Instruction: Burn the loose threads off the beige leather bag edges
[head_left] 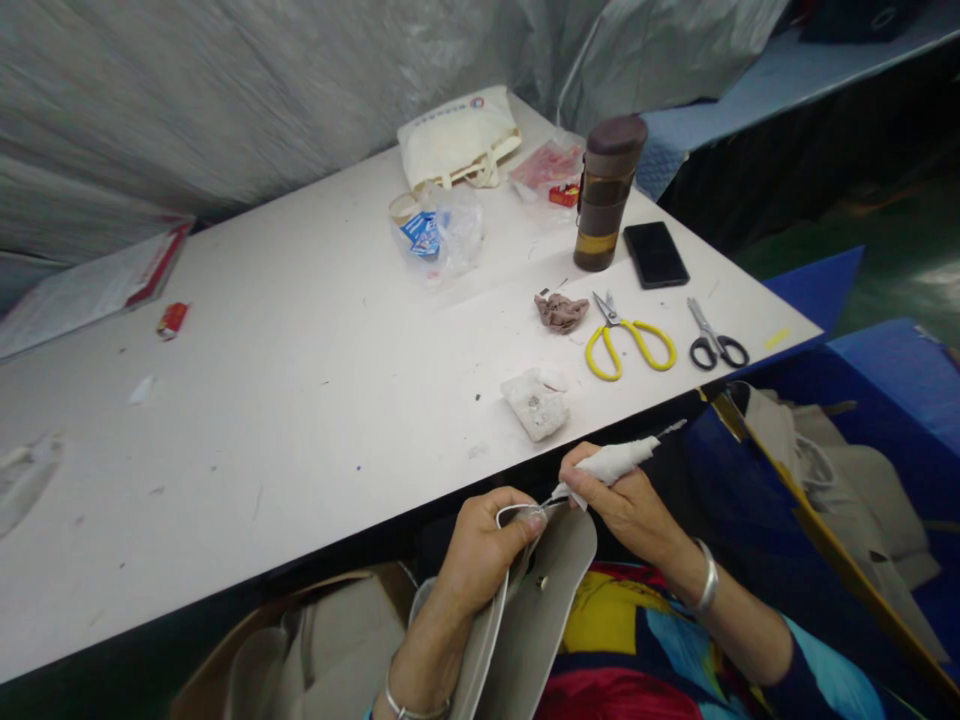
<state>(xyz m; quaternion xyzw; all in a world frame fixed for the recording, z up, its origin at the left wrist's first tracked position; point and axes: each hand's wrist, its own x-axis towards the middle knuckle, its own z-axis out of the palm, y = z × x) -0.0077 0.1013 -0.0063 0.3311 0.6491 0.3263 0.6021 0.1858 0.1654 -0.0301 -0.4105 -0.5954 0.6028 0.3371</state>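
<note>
My left hand point(480, 550) is closed round the edge of a pale grey leather flap piece point(536, 610) with a small metal stud, held over my lap below the table's front edge. My right hand point(622, 495) is closed in a pinch at the top of that piece, beside a thin loop of thread or cord. Its forefinger is wrapped in white tape. What exactly the right fingers pinch is too small to name. Both wrists carry silver bangles.
On the white table point(300, 360) lie yellow scissors point(626, 345), small black scissors point(716, 345), a black phone point(655, 254), a brown bottle point(606, 192), a brown scrap point(560, 311), a white lump point(536, 402), plastic bags point(442, 232) and a cream tote point(459, 135). More grey pieces point(832, 470) sit at my right.
</note>
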